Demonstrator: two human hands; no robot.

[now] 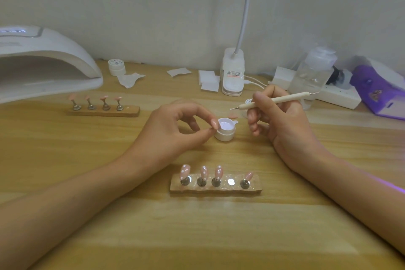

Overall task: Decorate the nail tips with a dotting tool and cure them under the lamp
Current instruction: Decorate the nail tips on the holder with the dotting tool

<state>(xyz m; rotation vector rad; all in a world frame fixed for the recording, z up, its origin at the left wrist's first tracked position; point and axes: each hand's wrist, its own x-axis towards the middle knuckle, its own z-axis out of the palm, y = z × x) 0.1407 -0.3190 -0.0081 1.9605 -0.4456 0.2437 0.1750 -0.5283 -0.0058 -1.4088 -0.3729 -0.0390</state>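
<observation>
Head view: the left hand pinches a pink oval nail tip just beside a small round white gel jar on the wooden table. The right hand grips a cream pen-shaped dotting tool.

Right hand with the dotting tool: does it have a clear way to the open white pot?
Likely yes. The right hand holds the dotting tool just beside the pot, whose open top is uncovered; the left hand grips only its left side.

Jar behind near holder, lamp far left.
</observation>
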